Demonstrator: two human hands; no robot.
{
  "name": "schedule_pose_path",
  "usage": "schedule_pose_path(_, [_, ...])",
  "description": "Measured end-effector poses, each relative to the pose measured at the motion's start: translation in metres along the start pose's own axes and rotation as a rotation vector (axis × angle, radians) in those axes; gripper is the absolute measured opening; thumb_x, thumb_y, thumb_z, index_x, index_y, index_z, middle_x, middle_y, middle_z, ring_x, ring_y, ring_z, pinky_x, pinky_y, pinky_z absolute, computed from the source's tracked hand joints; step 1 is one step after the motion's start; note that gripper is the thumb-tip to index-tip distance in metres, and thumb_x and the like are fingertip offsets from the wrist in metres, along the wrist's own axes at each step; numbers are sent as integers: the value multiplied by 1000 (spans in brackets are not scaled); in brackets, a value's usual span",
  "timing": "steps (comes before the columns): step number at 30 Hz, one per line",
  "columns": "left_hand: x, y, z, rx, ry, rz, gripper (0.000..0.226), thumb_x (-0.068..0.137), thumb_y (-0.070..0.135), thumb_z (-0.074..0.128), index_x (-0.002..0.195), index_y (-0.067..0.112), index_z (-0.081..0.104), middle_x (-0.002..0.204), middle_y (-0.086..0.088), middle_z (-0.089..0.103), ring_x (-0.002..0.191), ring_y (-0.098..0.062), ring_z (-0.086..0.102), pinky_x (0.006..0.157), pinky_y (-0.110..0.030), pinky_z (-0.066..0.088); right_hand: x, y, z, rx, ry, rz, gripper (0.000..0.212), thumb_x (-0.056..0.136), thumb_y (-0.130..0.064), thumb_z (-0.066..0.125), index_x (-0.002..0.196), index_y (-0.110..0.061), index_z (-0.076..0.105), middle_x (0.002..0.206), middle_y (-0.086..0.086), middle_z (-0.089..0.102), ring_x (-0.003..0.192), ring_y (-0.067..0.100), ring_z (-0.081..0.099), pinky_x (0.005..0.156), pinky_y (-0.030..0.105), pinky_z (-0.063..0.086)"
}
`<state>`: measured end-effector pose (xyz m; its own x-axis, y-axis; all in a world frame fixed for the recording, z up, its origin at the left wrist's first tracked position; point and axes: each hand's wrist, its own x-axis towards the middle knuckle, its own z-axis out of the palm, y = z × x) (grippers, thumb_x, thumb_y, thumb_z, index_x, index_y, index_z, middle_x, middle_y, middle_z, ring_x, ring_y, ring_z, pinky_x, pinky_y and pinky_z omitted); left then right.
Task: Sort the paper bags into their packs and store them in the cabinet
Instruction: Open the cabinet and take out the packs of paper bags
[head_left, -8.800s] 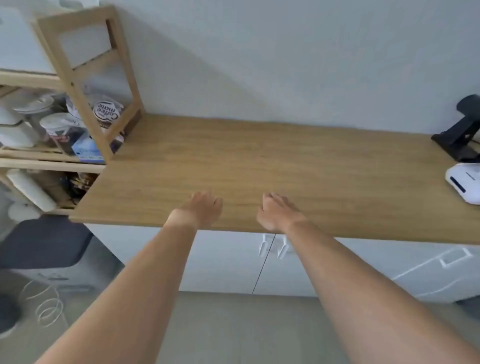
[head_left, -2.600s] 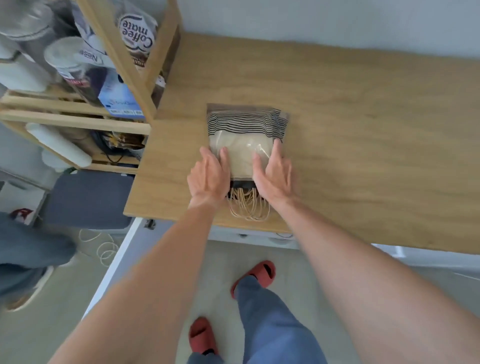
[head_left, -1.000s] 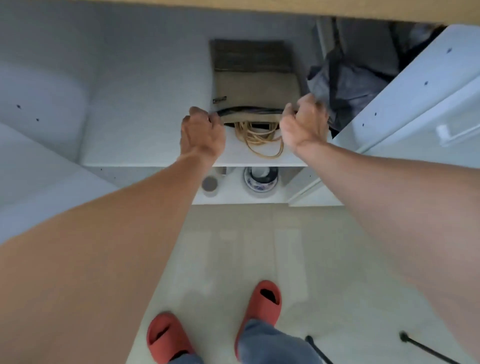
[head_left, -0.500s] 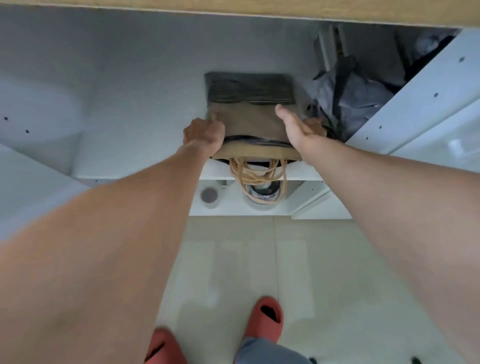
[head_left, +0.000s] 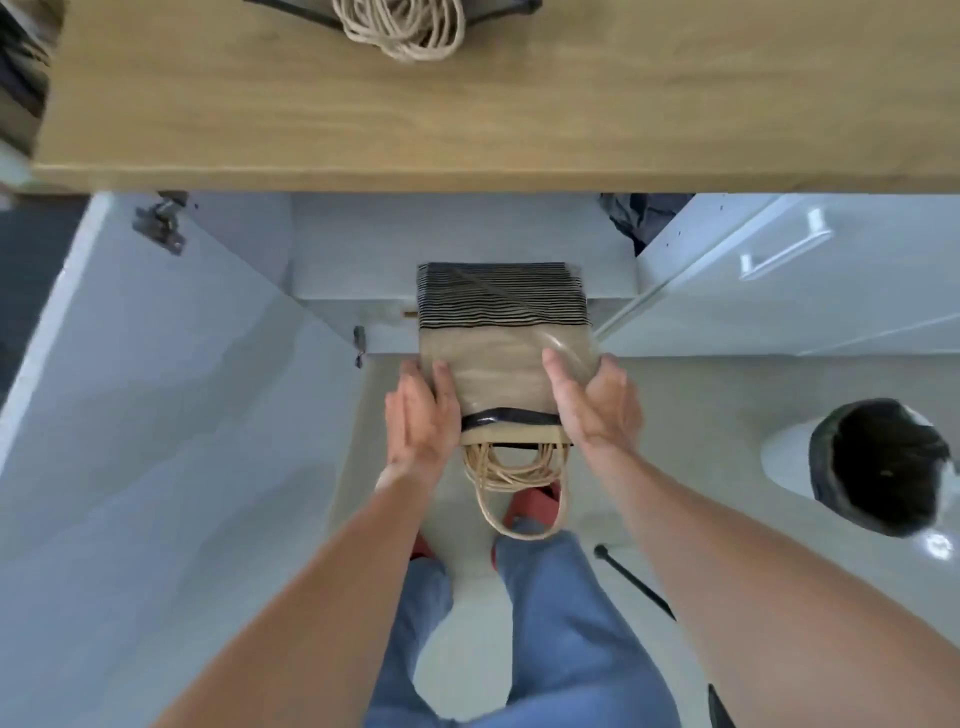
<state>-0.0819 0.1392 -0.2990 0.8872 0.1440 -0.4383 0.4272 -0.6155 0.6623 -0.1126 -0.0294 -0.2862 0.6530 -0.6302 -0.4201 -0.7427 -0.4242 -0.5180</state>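
The head camera looks steeply down past the front edge of a light oak wooden countertop (head_left: 467, 119) into an open white cabinet (head_left: 457, 234) beneath it, its two white doors swung out, the left door (head_left: 140, 395) and the right door with a white bar handle (head_left: 787, 249). On the cabinet's white shelf (head_left: 353, 283), at the right rear, sits a dark grey crumpled bundle (head_left: 641, 218), half hidden by the countertop; what it is cannot be told. A round black bin lined with a black bag (head_left: 878, 467) stands on the pale floor to the right, its contents too dark to make out.

No brand, label or writing can be read anywhere.

The clear plastic pack of brown paper bags (head_left: 501, 348) is held level in front of the cabinet, its far end over the shelf's front edge. The far part shows the stacked bag edges as thin black and tan stripes; the near part is plain tan under glossy film, crossed by a black band, with tan twisted cord handles (head_left: 511, 478) hanging loose below. The left hand (head_left: 423, 415) presses the pack's left side with nearly straight fingers. The right hand (head_left: 597, 400) holds the right side, thumb on top and fingers wrapped round the edge.

On the countertop at the top edge lies a second bunch of beige cord handles (head_left: 400, 26).

Below are blue trouser legs (head_left: 550, 623) and red slippers (head_left: 530, 506).
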Motion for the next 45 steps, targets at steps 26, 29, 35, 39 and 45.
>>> schedule_pose_path(26, [-49, 207, -91, -131, 171, 597, 37, 105, 35, 31, 132, 12, 37, 61, -1, 61, 58, -33, 61, 60, -43, 47, -31, -101, -173, 389, 568, -264, 52, 84, -61, 57, 106, -13, 60, 86, -3, 66, 83, 23, 60, 74, 36, 50])
schedule_pose_path(29, [-21, 244, -73, -112, 211, 543, 39, 105, 36, 30, 135, 13, 36, 68, -7, 68, 63, -35, 63, 61, -39, 42, 14, -122, -192, 376, 535, -276, 48, 85, -60, 58, 98, -14, 59, 85, -4, 65, 81, 21, 59, 72, 36, 50])
schedule_pose_path(35, [36, 314, -30, -13, 250, 458, 42, 106, 35, 28, 138, 9, 38, 75, -4, 64, 67, -27, 56, 66, -33, 31, 116, -151, -221, 288, 449, -278, 48, 86, -60, 57, 100, -14, 58, 88, -3, 65, 81, 23, 60, 67, 31, 40])
schedule_pose_path(39, [77, 350, 1, 48, 240, 377, 43, 106, 36, 26, 135, 7, 38, 87, -15, 71, 81, -38, 66, 66, -36, 37, 179, -167, -232, 179, 432, -266, 62, 85, -66, 51, 110, -10, 58, 95, 4, 67, 87, 31, 62, 71, 36, 44])
schedule_pose_path(45, [104, 369, 21, 170, 243, 263, 36, 106, 38, 25, 125, 10, 39, 89, -16, 69, 78, -38, 65, 63, -39, 42, 219, -178, -228, 139, 341, -232, 53, 90, -59, 54, 101, -7, 55, 93, 7, 60, 86, 30, 57, 70, 33, 33])
